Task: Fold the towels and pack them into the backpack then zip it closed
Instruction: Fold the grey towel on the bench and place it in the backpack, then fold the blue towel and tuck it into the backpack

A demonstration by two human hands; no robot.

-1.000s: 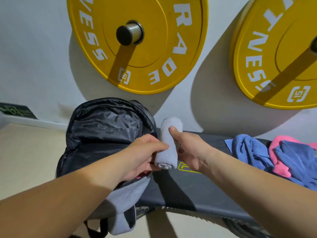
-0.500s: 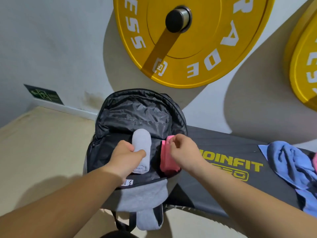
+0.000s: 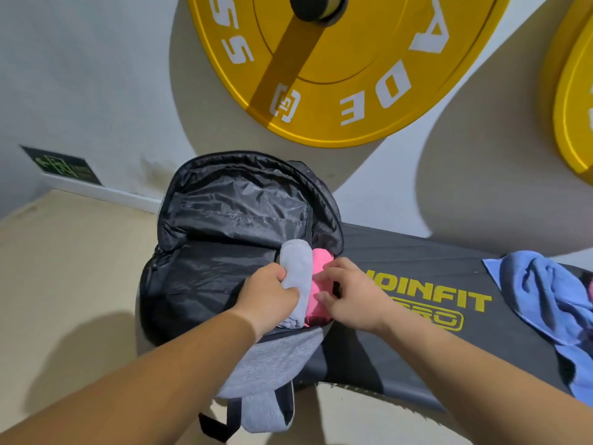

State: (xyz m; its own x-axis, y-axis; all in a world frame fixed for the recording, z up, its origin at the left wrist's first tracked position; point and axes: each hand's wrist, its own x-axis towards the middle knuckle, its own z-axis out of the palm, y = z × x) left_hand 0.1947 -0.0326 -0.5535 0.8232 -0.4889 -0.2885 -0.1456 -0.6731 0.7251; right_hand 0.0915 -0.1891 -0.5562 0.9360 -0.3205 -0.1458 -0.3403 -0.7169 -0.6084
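Note:
The grey backpack [image 3: 205, 293] with black lining lies open on the left end of a black bench. A rolled grey towel [image 3: 296, 268] lies inside it, right beside a rolled pink towel [image 3: 316, 289]. My left hand [image 3: 268, 292] grips the grey towel from its left side. My right hand [image 3: 351, 292] rests on the pink towel with its fingers bent over it at the bag's right rim. A loose blue towel [image 3: 545, 297] lies unfolded on the bench at the far right.
The black bench [image 3: 417, 358] with yellow lettering runs to the right. Two yellow weight plates [image 3: 337, 69] hang on the white wall behind. Beige floor [image 3: 64, 284] lies to the left, and a grey strap [image 3: 260, 412] hangs below the bag.
The grey towel went from above the bench into the backpack and has shifted right against the pink towel. The view swung left and closer; both hands stay on the towels.

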